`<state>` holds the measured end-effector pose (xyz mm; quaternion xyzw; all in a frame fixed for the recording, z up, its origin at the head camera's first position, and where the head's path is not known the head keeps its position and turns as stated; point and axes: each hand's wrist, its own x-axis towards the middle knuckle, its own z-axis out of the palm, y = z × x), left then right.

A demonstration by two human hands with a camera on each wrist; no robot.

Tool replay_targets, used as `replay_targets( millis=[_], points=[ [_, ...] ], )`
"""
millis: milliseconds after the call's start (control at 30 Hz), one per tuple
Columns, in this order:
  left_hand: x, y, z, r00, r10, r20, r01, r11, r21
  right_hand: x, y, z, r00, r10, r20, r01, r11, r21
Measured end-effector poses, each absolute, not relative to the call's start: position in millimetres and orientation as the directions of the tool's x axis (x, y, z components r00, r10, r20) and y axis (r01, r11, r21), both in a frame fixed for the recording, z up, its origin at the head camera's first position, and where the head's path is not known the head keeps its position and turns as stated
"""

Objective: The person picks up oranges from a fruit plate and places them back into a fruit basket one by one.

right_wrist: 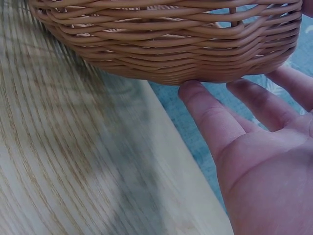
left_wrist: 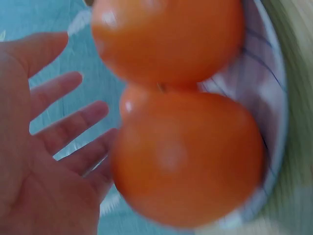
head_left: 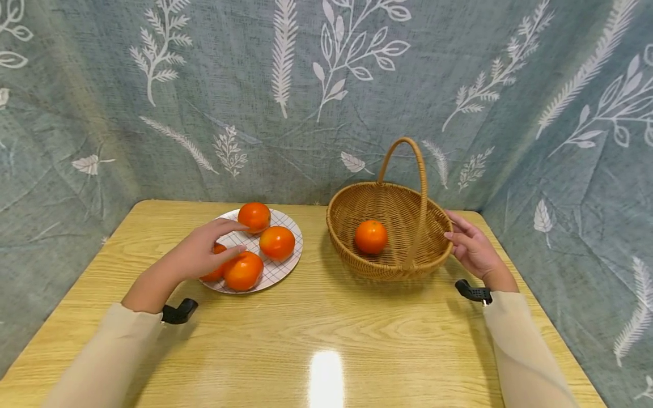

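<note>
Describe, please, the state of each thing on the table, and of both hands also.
Plate: lying face up, holding four fruits.
Four orange fruits: resting on the plate, one partly hidden by the left hand.
Basket: uncovered, its handle up.
Single orange fruit: inside the basket.
Left hand: open, over the plate.
Right hand: touching the basket's side; grip unclear.
</note>
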<state>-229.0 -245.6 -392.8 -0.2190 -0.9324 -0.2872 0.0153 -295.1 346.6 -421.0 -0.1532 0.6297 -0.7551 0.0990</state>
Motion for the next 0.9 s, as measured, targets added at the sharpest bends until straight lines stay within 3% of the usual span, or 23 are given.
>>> replay_targets(
  millis=[333,900],
  points=[
    [-216.3,-287.4,-408.3,-0.91,0.404,0.089,0.364,0.679,0.638,-297.3,348.0,-425.5,-0.92,-0.371,0.128,-0.047,-0.221,-0.974],
    [-215.1,-299.4,-416.2,-0.923,0.382,0.045,0.318,0.692,0.648,-297.2,347.6,-421.7,-0.93,-0.355,0.099,-0.034,-0.183,-0.982]
  ],
)
